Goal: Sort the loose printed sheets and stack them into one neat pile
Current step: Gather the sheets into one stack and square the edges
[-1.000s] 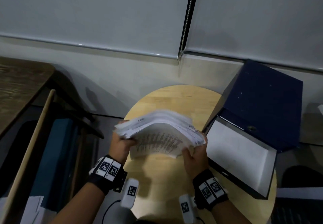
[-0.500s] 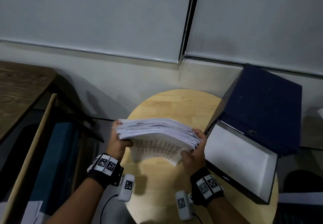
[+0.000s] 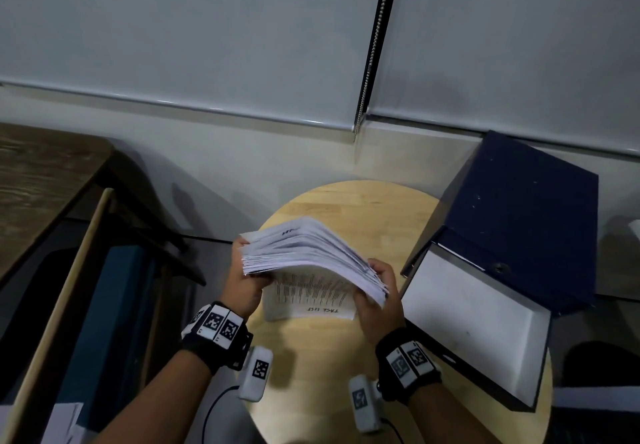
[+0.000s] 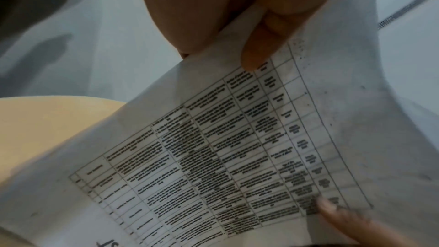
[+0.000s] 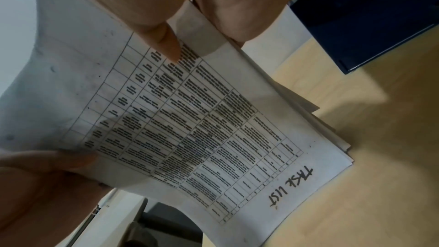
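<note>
A thick stack of white printed sheets (image 3: 308,253) is held edge-on above the round wooden table (image 3: 349,201), its lower edge near the tabletop. My left hand (image 3: 242,281) grips the stack's left end and my right hand (image 3: 375,291) grips its right end. The front sheet (image 3: 311,300) carries a printed table and the handwritten words "TASK LIST"; it fills the left wrist view (image 4: 237,157) and the right wrist view (image 5: 202,119). A left fingertip (image 4: 251,61) and a right fingertip (image 5: 168,48) press on that sheet.
An open dark blue box file (image 3: 519,235) with a white inside lies on the table's right side, close to my right hand. A dark wooden desk (image 3: 38,180) and a blue chair (image 3: 104,322) stand at the left. A grey wall is behind.
The stack has tilted, with its left end lifted and its right end lowered, and the front sheet with "TASK LIST" now shows more. Both hands keep their grip.
</note>
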Motion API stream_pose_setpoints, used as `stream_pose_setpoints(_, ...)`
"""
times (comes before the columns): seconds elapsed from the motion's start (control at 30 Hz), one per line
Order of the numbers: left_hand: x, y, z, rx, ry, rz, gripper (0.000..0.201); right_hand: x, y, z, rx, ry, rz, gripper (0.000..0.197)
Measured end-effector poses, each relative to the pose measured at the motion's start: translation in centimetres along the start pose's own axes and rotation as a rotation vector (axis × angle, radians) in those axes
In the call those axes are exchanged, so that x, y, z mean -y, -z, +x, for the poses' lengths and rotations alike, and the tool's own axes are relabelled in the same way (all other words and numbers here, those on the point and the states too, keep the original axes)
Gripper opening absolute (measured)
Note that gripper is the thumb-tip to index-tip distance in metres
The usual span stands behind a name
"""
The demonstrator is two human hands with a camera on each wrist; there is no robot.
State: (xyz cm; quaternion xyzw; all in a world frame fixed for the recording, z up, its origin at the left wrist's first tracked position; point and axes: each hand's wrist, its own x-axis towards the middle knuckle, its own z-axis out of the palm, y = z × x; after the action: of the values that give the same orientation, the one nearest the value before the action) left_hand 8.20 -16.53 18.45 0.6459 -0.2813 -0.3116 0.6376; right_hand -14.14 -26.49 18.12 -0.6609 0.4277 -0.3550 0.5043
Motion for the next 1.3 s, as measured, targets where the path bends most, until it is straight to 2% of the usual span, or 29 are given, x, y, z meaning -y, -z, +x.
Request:
stream_pose_setpoints(0.07,-0.2,0.1,0.0,0.015,0.008,0.055,0.057,0.1,0.2,0.3,0.036,-0.009,-0.065,0.044)
stream_pose_setpoints(0.13,-0.4,0.3,-0.3,-0.003,-0.028,0.075,0.051,0.3,0.3,0.8,0.01,-0.052,-0.056,0.045)
stream_pose_setpoints(0.23,-0.6,0.4,-0.5,-0.031,-0.036,-0.003,0.052,1.0,0.5,1.1,-0.049,-0.058,0.02,0.037)
stream_pose_setpoints(0.33,-0.1,0.6,-0.8,0.007,-0.009,0.039,0.054,1.0,0.4,0.2,0.013,-0.091,0.006,0.039)
stream_pose_setpoints(0.4,0.2,0.1,-1.2,0.06,-0.028,0.139,0.035,0.6,0.0,-0.8,0.044,-0.09,-0.092,0.04)
stream_pose_setpoints(0.43,0.1,-0.4,-1.4,0.079,-0.059,0.186,0.032,0.4,-0.1,-1.0,0.043,-0.094,-0.118,0.042)
stream_pose_setpoints(0.53,-0.5,-1.4,-1.5,0.059,-0.142,0.239,0.042,-0.2,-0.1,-0.8,-0.017,-0.152,-0.183,0.043)
stream_pose_setpoints(0.6,-0.2,-1.1,-1.4,-0.022,-0.114,0.214,0.047,-0.2,0.5,-0.3,-0.039,-0.15,-0.251,0.052)
stream_pose_setpoints(0.67,-1.2,-0.9,-1.6,-0.166,-0.103,0.19,0.075,0.8,1.2,0.0,-0.021,-0.104,-0.295,0.058)
stream_pose_setpoints(0.73,-3.8,-0.8,-2.0,-0.259,-0.344,0.461,0.101,2.3,1.9,0.2,0.028,-0.023,-0.316,0.048)
stream_pose_setpoints(0.8,-7.1,-0.8,-1.9,-0.172,-0.595,0.81,0.103,4.0,2.6,-0.1,0.104,0.097,-0.347,0.033)
stream_pose_setpoints(0.83,-9.0,-0.9,-1.9,-0.07,-0.636,0.951,0.095,4.6,2.9,-0.3,0.151,0.155,-0.37,0.032)
stream_pose_setpoints(0.87,-10.7,-1.2,-1.9,0.061,-0.623,1.05,0.086,5.1,3.2,-0.5,0.198,0.198,-0.389,0.034)
stream_pose_setpoints(0.93,-12.7,-1.3,-2.1,0.324,-0.51,1.15,0.064,5.8,3.9,-1.3,0.272,0.245,-0.414,0.038)
stream_pose_setpoints(1.03,-13.6,-1.6,-3.3,0.569,-0.362,1.108,0.031,7.1,5.6,-2.7,0.33,0.303,-0.434,0.041)
stream_pose_setpoints(1.1,-13.3,-2.0,-4.8,0.629,-0.345,0.969,0.016,7.7,6.7,-3.9,0.348,0.328,-0.45,0.038)
stream_pose_setpoints(1.2,-12.4,-2.7,-7.3,0.606,-0.323,0.817,0.018,7.7,8.5,-5.6,0.27,0.286,-0.424,0.03)
stream_pose_setpoints(1.3,-11.4,-2.4,-9.5,0.522,-0.251,0.774,0.015,5.4,11.6,-7.2,0.133,0.127,-0.399,0.052)
